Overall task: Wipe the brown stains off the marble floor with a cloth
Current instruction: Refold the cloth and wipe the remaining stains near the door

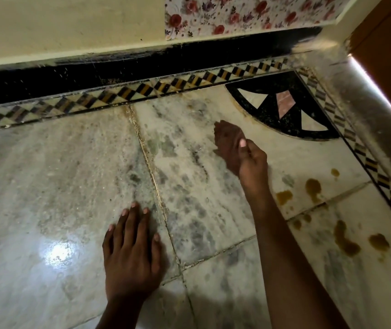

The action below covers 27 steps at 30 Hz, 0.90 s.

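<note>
The left hand (pixel 131 254) lies flat on the marble floor (pixel 54 176), holding nothing; the right hand (pixel 241 150) hovers blurred, fingers curled (grip unclear). No cloth shows, so the brown stains (pixel 313 186) beside the right forearm could smear under it

marble floor (pixel 59 181), brown stains (pixel 346 241) at right, left hand (pixel 131 252) flat on it

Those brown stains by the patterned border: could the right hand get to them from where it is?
Probably yes. The right hand is raised over bare marble floor, with the brown stains just to its right and nothing lying between. No cloth is visible in its grip, though that hand is blurred.
</note>
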Tool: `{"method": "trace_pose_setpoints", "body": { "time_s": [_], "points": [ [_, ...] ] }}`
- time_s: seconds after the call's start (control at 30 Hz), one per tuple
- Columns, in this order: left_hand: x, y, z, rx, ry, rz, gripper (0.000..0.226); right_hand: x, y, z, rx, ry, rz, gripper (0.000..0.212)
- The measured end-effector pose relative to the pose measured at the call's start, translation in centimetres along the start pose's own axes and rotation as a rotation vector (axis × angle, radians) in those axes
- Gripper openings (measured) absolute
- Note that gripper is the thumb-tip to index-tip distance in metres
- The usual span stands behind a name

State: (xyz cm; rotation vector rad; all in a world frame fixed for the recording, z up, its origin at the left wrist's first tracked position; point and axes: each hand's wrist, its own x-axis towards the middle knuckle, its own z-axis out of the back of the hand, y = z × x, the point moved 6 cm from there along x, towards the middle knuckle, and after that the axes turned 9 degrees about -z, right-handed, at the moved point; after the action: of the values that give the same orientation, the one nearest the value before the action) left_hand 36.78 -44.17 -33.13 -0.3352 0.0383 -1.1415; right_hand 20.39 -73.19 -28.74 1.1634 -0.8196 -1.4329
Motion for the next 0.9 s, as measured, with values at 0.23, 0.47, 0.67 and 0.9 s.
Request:
{"method": "trace_pose_setpoints", "body": {
  "time_s": [0.23,0.47,0.67,0.9],
  "points": [
    [0.2,-0.1,-0.1,-0.005,0.007,0.010,0.064,0.8,-0.7,2.9,-0.036,-0.079,-0.271,0.040],
    [0.1,-0.1,-0.2,0.021,0.004,0.005,0.064,1.0,-3.2,-1.5,-0.993,-0.133,0.327,0.062],
    [0.0,-0.1,-0.3,0.021,-0.004,0.003,0.064,7.3,-2.7,-5.9,-1.095,-0.038,0.041,0.069],
    [0.2,-0.3,-0.1,0.032,0.012,-0.003,0.063,0.0,-5.0,-1.9,-1.196,0.297,0.309,0.061]
  ]
}}
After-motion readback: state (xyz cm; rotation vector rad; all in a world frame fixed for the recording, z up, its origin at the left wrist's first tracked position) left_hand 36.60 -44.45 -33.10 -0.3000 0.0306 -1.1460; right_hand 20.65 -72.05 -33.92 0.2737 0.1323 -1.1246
